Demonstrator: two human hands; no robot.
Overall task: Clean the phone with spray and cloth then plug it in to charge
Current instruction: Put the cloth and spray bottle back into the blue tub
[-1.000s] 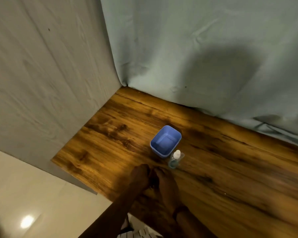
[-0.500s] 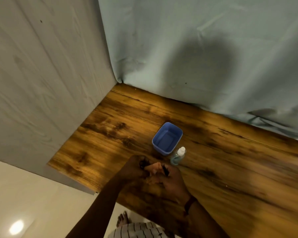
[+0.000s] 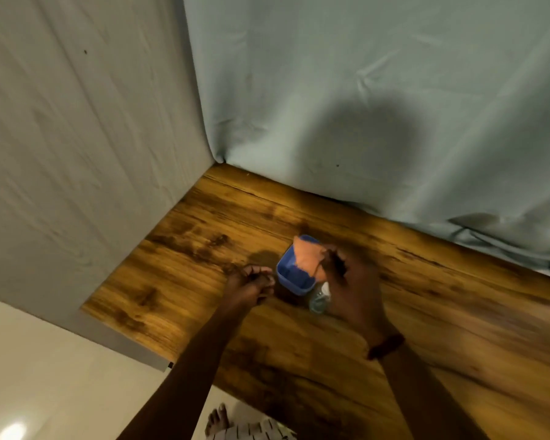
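My right hand (image 3: pixel 354 292) pinches a small orange cloth (image 3: pixel 307 255) and holds it over a blue plastic box (image 3: pixel 294 282) on the wooden table (image 3: pixel 442 312). Just in front of the box stands a small clear spray bottle (image 3: pixel 318 300) with a white cap, partly hidden by my right hand. My left hand (image 3: pixel 246 287) hovers just left of the box, its fingers loosely curled with nothing seen in them. No phone or charger is in view.
A pale green sheet (image 3: pixel 362 106) hangs along the table's back edge and a grey sheet (image 3: pixel 77 138) along its left side. The table's front left corner (image 3: pixel 169 365) drops to a light floor, where a bare foot (image 3: pixel 218 419) shows.
My hands were joined near the table's front edge, working the cloth. They have parted: the right lifted the cloth forward over the blue box, the left moved to the box's left side.
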